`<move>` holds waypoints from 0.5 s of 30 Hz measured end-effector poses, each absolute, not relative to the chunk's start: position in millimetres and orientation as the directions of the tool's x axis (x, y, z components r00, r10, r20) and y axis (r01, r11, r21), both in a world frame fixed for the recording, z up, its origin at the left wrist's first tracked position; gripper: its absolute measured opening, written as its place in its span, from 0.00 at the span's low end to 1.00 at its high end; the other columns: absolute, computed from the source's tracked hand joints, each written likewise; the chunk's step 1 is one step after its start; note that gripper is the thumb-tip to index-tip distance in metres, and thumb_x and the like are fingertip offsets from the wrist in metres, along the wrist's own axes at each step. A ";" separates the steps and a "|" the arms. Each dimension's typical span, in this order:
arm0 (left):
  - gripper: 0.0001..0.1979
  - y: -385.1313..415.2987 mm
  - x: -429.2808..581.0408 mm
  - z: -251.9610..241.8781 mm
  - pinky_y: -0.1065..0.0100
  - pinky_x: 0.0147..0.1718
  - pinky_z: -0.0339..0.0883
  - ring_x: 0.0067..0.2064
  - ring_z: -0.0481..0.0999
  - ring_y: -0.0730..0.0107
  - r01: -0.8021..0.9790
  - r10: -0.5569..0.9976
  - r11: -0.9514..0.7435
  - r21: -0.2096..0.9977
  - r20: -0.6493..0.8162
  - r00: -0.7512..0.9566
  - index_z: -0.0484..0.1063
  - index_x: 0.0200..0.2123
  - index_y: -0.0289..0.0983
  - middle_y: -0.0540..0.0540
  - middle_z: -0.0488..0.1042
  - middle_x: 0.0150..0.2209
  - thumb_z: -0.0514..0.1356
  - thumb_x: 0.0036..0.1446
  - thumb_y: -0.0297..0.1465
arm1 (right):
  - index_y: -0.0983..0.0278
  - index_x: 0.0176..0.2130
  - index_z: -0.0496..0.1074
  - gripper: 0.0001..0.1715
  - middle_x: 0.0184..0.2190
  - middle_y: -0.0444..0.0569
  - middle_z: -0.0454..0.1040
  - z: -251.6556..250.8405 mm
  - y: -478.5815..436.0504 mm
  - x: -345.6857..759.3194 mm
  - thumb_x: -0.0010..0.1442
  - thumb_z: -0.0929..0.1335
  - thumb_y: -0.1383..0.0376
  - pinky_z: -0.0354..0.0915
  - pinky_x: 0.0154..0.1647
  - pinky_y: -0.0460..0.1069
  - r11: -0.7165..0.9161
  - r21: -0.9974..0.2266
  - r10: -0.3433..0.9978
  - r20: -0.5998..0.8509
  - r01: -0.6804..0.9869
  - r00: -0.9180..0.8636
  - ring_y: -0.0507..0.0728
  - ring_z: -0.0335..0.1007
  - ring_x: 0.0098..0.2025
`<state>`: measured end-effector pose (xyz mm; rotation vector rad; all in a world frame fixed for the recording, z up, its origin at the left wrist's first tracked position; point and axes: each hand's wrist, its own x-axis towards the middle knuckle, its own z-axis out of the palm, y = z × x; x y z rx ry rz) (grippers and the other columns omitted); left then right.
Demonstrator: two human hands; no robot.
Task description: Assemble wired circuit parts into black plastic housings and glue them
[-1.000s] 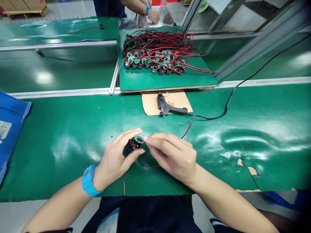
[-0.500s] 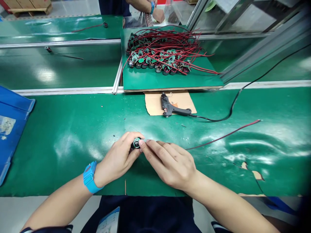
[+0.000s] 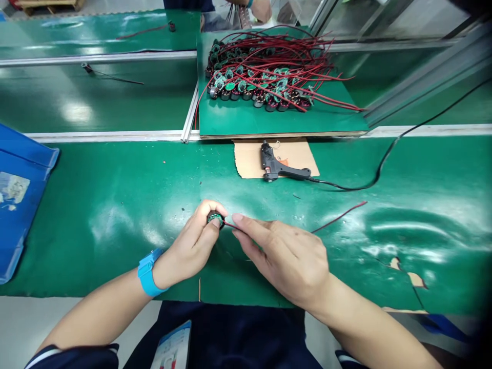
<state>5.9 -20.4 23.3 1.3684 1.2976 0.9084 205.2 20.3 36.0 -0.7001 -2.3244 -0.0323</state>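
Green matting is covering the near bench in the head view, and a pale metal rail is running along its far edge. Left hand, wearing a blue wristband, is grasping a small round component between thumb and curled fingers. This component is sitting over the near-middle part of the bench, its green disc-shaped face showing beside the thumb. Right hand is pinching a red wire between thumb and fingers, just right of the component. The wire is extending from the component's right side into the right hand's grip; a length of red wire is also showing beyond that hand, pointing far right.

Far of both hands, a black glue gun is lying on a cardboard piece, its black cable trailing right. Behind it, a raised green board is carrying a heap of similar components with red wires. A blue bin is standing at the left edge. At the far side, a co-worker's hand is partly showing; its state is not discernible.
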 end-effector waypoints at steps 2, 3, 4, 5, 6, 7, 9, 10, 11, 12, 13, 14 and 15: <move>0.10 -21.0 6.6 22.4 0.58 0.51 0.67 0.50 0.69 0.61 0.255 0.989 0.023 0.967 -0.058 0.133 0.64 0.50 0.40 0.42 0.69 0.47 0.46 0.73 0.33 | 0.69 0.60 0.73 0.27 0.40 0.49 0.83 35.9 18.0 206.1 0.62 0.73 0.75 0.74 0.35 0.47 0.873 -0.223 0.469 0.630 0.434 -0.619 0.52 0.79 0.32; 0.10 -21.5 7.1 21.8 0.57 0.52 0.67 0.51 0.69 0.60 0.263 0.991 0.003 0.965 -0.037 0.128 0.63 0.51 0.40 0.41 0.69 0.48 0.46 0.73 0.33 | 0.70 0.59 0.74 0.25 0.42 0.50 0.83 35.6 16.4 206.1 0.63 0.72 0.75 0.75 0.38 0.46 0.882 -0.253 0.461 0.631 0.397 -0.623 0.52 0.80 0.34; 0.10 -22.1 7.6 21.4 0.57 0.52 0.67 0.52 0.69 0.59 0.268 0.992 -0.009 0.963 -0.025 0.123 0.63 0.52 0.40 0.41 0.69 0.48 0.46 0.73 0.32 | 0.71 0.58 0.74 0.24 0.44 0.52 0.83 35.0 14.8 205.9 0.63 0.72 0.75 0.75 0.40 0.46 0.889 -0.282 0.456 0.632 0.362 -0.627 0.53 0.81 0.37; 0.10 -22.7 7.9 21.2 0.57 0.51 0.67 0.53 0.69 0.59 0.270 0.993 -0.010 0.963 -0.023 0.119 0.63 0.52 0.40 0.41 0.69 0.48 0.46 0.73 0.32 | 0.71 0.58 0.74 0.23 0.46 0.53 0.83 34.1 13.0 205.6 0.64 0.71 0.76 0.76 0.43 0.45 0.890 -0.310 0.456 0.630 0.334 -0.629 0.54 0.81 0.40; 0.10 -23.2 8.0 21.4 0.58 0.50 0.68 0.53 0.69 0.59 0.270 0.993 -0.004 0.963 -0.028 0.115 0.62 0.52 0.40 0.41 0.69 0.48 0.46 0.73 0.32 | 0.71 0.58 0.74 0.23 0.47 0.54 0.83 33.2 11.2 205.3 0.64 0.71 0.76 0.76 0.44 0.45 0.889 -0.336 0.458 0.623 0.311 -0.635 0.54 0.82 0.42; 0.10 -23.6 7.9 21.9 0.58 0.50 0.68 0.52 0.69 0.59 0.265 0.993 0.006 0.964 -0.037 0.113 0.62 0.52 0.40 0.40 0.69 0.48 0.46 0.73 0.32 | 0.71 0.58 0.73 0.22 0.49 0.55 0.82 32.3 9.5 205.2 0.65 0.70 0.76 0.76 0.46 0.45 0.887 -0.360 0.459 0.615 0.290 -0.641 0.54 0.82 0.44; 0.10 -23.8 7.0 23.8 0.59 0.48 0.68 0.51 0.69 0.60 0.253 0.991 0.033 0.967 -0.064 0.115 0.62 0.52 0.39 0.40 0.69 0.48 0.46 0.73 0.32 | 0.71 0.59 0.71 0.22 0.52 0.56 0.81 31.6 7.2 205.9 0.67 0.69 0.75 0.76 0.47 0.44 0.881 -0.398 0.461 0.600 0.256 -0.654 0.54 0.81 0.48; 0.10 -23.5 6.4 24.8 0.59 0.47 0.68 0.50 0.69 0.61 0.249 0.990 0.047 0.967 -0.078 0.115 0.63 0.52 0.39 0.40 0.69 0.48 0.46 0.73 0.32 | 0.71 0.60 0.70 0.22 0.52 0.56 0.81 32.2 6.9 206.7 0.67 0.69 0.75 0.76 0.46 0.44 0.878 -0.408 0.464 0.601 0.249 -0.651 0.53 0.81 0.47; 0.10 -23.2 5.8 25.7 0.60 0.46 0.68 0.48 0.69 0.61 0.247 0.989 0.061 0.967 -0.091 0.113 0.63 0.52 0.39 0.41 0.69 0.48 0.46 0.73 0.32 | 0.70 0.60 0.70 0.22 0.51 0.54 0.82 33.5 7.2 207.7 0.67 0.68 0.75 0.76 0.45 0.44 0.876 -0.407 0.471 0.605 0.259 -0.642 0.52 0.81 0.45; 0.11 -22.8 5.3 26.2 0.61 0.45 0.68 0.46 0.69 0.63 0.245 0.988 0.076 0.966 -0.106 0.111 0.63 0.52 0.39 0.41 0.69 0.48 0.46 0.73 0.33 | 0.69 0.60 0.70 0.22 0.49 0.52 0.83 35.4 8.1 208.7 0.67 0.69 0.74 0.76 0.43 0.43 0.874 -0.393 0.479 0.603 0.284 -0.638 0.51 0.81 0.41; 0.11 -22.5 5.1 26.3 0.61 0.43 0.68 0.44 0.69 0.64 0.244 0.987 0.091 0.965 -0.120 0.108 0.63 0.52 0.39 0.41 0.69 0.48 0.46 0.74 0.33 | 0.69 0.60 0.70 0.22 0.46 0.49 0.83 37.7 9.5 209.4 0.67 0.69 0.74 0.75 0.40 0.43 0.871 -0.365 0.490 0.591 0.329 -0.641 0.50 0.81 0.38; 0.11 -22.5 5.3 25.9 0.62 0.42 0.69 0.43 0.70 0.64 0.245 0.985 0.105 0.964 -0.134 0.105 0.63 0.52 0.39 0.42 0.69 0.47 0.46 0.74 0.34 | 0.69 0.60 0.70 0.22 0.44 0.48 0.84 39.9 11.0 209.6 0.67 0.70 0.72 0.75 0.38 0.44 0.863 -0.325 0.506 0.564 0.388 -0.652 0.50 0.80 0.36; 0.11 -23.1 6.0 25.0 0.62 0.42 0.70 0.43 0.70 0.65 0.247 0.984 0.110 0.963 -0.140 0.106 0.63 0.53 0.40 0.42 0.69 0.47 0.46 0.74 0.34 | 0.69 0.60 0.70 0.22 0.43 0.47 0.83 41.7 12.3 209.1 0.67 0.71 0.70 0.74 0.35 0.46 0.849 -0.275 0.525 0.527 0.451 -0.668 0.50 0.80 0.34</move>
